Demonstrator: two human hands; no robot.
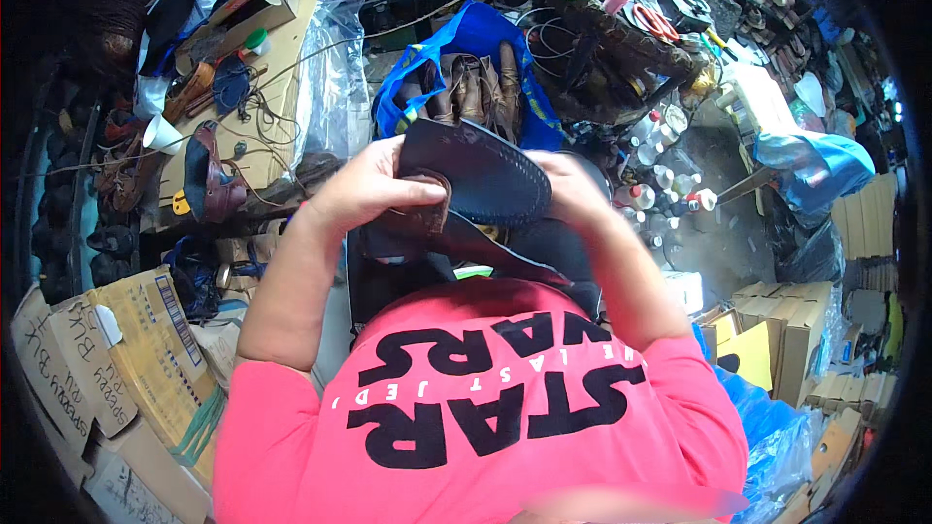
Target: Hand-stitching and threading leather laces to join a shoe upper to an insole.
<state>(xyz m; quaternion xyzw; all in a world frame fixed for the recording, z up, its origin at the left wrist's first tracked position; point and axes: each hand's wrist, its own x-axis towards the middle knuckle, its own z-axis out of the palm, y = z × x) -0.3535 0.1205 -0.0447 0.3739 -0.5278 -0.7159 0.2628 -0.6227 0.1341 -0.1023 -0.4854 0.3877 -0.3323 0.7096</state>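
Observation:
Over my lap I hold a dark leather shoe upper (490, 180), with a row of stitches along its curved edge. My left hand (364, 184) is closed on its left side, the thumb pressed on a brown leather flap (427, 218). At the right edge of the upper, my right hand (571, 192) grips the leather; most of its fingers are hidden behind the piece. A second dark leather part (495, 250) hangs below the stitched one. Just beyond my hands stands a blue bag (393, 102) with several brown boots or lasts (471, 87) in it.
Cardboard (277, 126) at the left bears a brown leather upper (216, 175), cords and a white cup (162, 135). Several bottles (649, 141) stand at the right, below a cluttered stand with red-handled scissors (655, 24). Boxes (777, 315) flank me.

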